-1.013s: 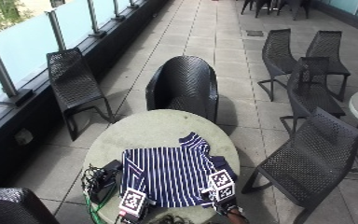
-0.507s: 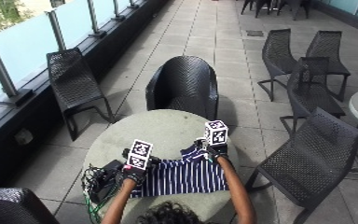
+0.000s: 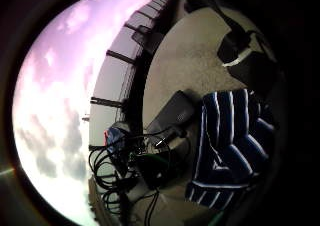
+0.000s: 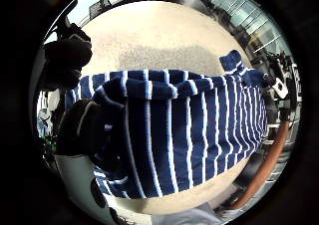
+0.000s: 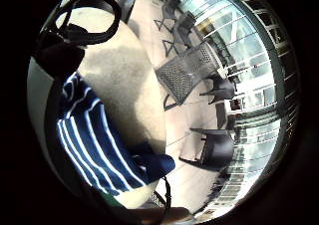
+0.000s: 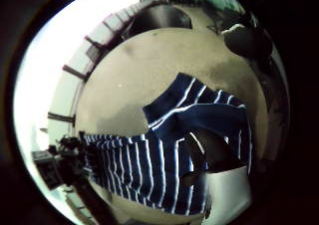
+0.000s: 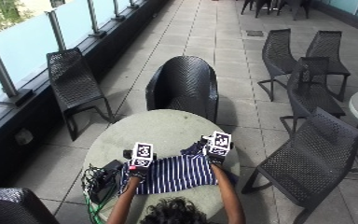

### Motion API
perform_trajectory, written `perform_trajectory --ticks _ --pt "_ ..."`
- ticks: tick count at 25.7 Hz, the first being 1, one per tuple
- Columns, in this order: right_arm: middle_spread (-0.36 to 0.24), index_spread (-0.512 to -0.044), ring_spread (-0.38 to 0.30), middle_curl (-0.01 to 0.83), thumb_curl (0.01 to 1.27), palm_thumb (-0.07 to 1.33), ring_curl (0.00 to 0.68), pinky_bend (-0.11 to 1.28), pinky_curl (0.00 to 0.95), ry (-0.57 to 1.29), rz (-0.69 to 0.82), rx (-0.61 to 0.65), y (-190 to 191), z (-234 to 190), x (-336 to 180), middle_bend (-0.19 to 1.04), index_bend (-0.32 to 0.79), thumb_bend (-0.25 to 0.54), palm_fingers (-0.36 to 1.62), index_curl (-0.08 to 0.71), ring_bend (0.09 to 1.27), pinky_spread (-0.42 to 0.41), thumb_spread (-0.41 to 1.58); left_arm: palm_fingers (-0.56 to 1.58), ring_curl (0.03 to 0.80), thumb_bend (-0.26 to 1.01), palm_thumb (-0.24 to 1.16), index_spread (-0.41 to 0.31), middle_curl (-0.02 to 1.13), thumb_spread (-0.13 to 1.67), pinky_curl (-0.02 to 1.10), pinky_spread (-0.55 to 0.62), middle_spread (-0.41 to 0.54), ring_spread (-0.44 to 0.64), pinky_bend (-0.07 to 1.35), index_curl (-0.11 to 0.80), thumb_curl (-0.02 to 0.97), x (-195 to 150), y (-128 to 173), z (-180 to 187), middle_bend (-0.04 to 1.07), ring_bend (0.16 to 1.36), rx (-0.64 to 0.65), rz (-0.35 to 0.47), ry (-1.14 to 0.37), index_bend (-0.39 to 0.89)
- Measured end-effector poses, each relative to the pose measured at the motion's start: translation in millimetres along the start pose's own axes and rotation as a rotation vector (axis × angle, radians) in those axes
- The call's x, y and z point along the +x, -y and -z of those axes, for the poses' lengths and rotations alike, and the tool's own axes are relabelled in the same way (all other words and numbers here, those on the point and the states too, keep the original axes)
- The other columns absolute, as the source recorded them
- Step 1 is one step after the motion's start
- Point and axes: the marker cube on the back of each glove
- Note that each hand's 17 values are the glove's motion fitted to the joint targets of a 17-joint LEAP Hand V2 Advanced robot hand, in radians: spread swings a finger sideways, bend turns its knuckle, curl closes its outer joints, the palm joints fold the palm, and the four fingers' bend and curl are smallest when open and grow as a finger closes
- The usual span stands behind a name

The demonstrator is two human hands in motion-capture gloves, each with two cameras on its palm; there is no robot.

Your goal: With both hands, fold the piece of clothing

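A navy piece of clothing with white stripes (image 7: 176, 173) lies doubled over on the round grey table (image 7: 160, 128), in front of the person. My left hand (image 7: 139, 169) holds its left far corner, and my right hand (image 7: 215, 156) holds its right far corner beside a sleeve. The left thumb side palm view shows the striped cloth (image 4: 189, 130) rolled over along a fold, with dark fingers (image 4: 79, 130) curled into it. In the right thumb side palm view a finger (image 6: 212, 150) lies over the cloth (image 6: 164, 155).
A black box with a tangle of cables (image 7: 104, 175) sits on the table's left edge, close to my left hand. Around the table stand black wicker chairs: one behind it (image 7: 185, 86), one to the right (image 7: 315, 154), one by the glass railing (image 7: 73, 84).
Both hands have carried the near hem away from the person and over the cloth, which now lies folded and shorter. In the last half second they sank slightly towards the table.
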Motion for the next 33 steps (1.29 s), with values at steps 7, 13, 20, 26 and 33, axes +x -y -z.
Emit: perform_trajectory --ticks 7,13,20,26,33 --pt "-0.167 -0.309 -0.101 0.395 0.26 0.61 0.368 0.44 0.377 0.226 -0.291 -0.196 -113 -53 83 0.29 0.07 -0.099 0.64 0.298 0.49 0.021 1.04 0.8 0.388 0.05 0.62 -0.25 0.46 1.26 0.3 0.06 -0.29 -0.27 0.21 0.42 0.277 43 -42 -52 0.33 0.58 0.005 -0.127 -0.167 0.18" --pt "-0.067 -0.287 0.0 0.382 0.25 0.5 0.379 0.41 0.374 0.0 -0.291 -0.259 -125 -83 91 0.23 0.02 -0.038 0.36 0.241 0.57 0.158 1.1 0.29 0.369 -0.07 0.31 -0.15 0.41 1.38 0.38 0.23 -0.061 0.07 0.38 0.417 0.186 50 -70 -29 0.12 0.4 -0.113 -0.193 -0.27 0.15" --pt "-0.166 -0.323 -0.131 0.458 0.29 0.72 0.373 0.14 0.253 0.148 -0.286 -0.001 -82 -87 91 0.55 0.06 0.082 0.83 0.194 0.76 0.183 1.18 0.29 0.296 -0.04 0.12 -0.102 0.35 1.37 0.35 0.35 0.019 0.26 0.38 0.38 0.146 73 -56 -24 0.16 0.41 -0.011 -0.155 -0.265 0.14" --pt "-0.19 -0.314 -0.169 0.466 0.36 0.96 0.435 0.38 0.325 0.802 -0.171 0.074 -61 -18 23 0.52 0.07 0.169 1.19 0.205 0.85 -0.034 1.1 0.28 0.295 -0.02 0.07 -0.084 0.34 1.4 0.35 0.39 0.048 0.33 0.39 0.37 0.138 76 -75 -28 0.17 0.43 -0.267 -0.165 -0.466 0.15" --pt "-0.2 -0.306 -0.203 0.466 0.43 0.96 0.463 0.53 0.395 0.75 0.239 -0.011 -65 11 -132 0.46 0.07 0.075 1.17 0.207 0.82 -0.204 0.84 0.39 0.304 0.06 0.2 -0.068 0.35 1.46 0.34 0.41 0.031 0.29 0.33 0.361 0.175 10 -32 -25 0.2 0.5 0.128 0.084 -0.639 0.14"
